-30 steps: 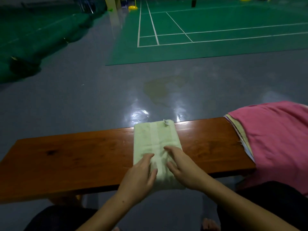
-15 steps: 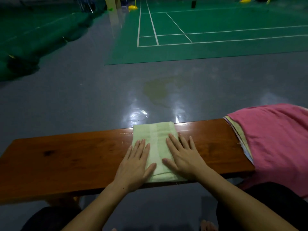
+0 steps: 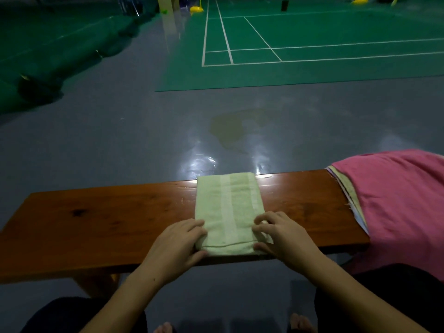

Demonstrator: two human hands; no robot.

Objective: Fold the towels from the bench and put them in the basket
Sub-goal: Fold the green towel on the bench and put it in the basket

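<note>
Pale green terry, folded into a narrow rectangle with a lighter stripe down its middle, the towel [image 3: 230, 207] lies across the wooden bench [image 3: 101, 227], its near hem right at the bench's front edge and its far end reaching past the fingers to the back edge. The left hand [image 3: 176, 243] grips the near left corner, fingers curled over the top and the thumb tucked against the hem below; the right hand [image 3: 281, 239] pinches the near right corner, fingertips bunched on the cloth and the thumb under the edge. Both hands look set either for one more fold away from the body or for lifting the bundle. To do it well, the two corners should rise together and level, so the layers beneath the fingers do not slide apart, and the hem should travel straight along the stripe toward the far end. A loose flap seems to poke out just beside the right fingertips; tucking it in first would keep the edge square. Well to the right of the right hand, a pink towel [image 3: 398, 203] drapes over a stack of other cloths [image 3: 353, 205] waiting on the bench end. No basket is in view, so where the bundle goes next cannot be told.
</note>
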